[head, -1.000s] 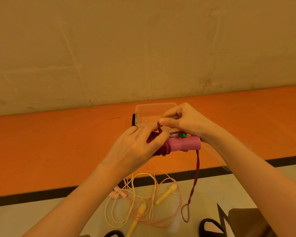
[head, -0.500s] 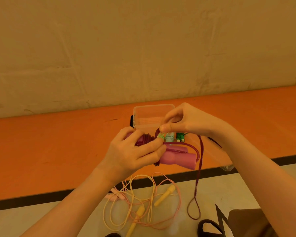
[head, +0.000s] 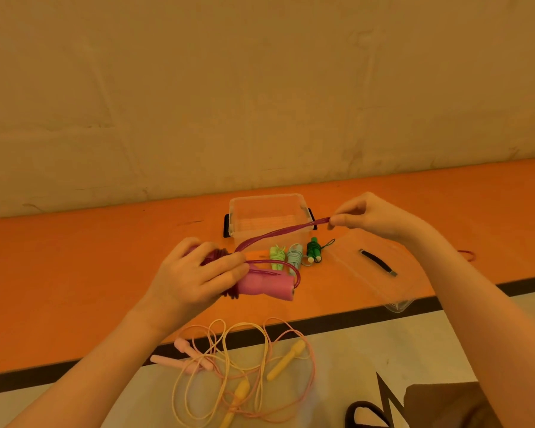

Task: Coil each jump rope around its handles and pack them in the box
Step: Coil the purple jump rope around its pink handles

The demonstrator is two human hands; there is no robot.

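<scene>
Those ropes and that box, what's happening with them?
A person is winding a dark red jump rope around its pink handles. The left hand grips the handles; the right hand pinches the rope taut. Three small coiled ropes sit beside the clear plastic box. Pink and yellow ropes lie loose below.

Left hand (head: 195, 273) round pink handles (head: 264, 285), right hand (head: 374, 216) pinching taut magenta rope (head: 278, 234)

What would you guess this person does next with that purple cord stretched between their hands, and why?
Probably the right hand swings the purple cord back over the pink handles for another turn. The left hand grips those handles, some cord is already wound on them, and the pinched length stretches across to the right hand over the clear box, not yet wound.
</scene>
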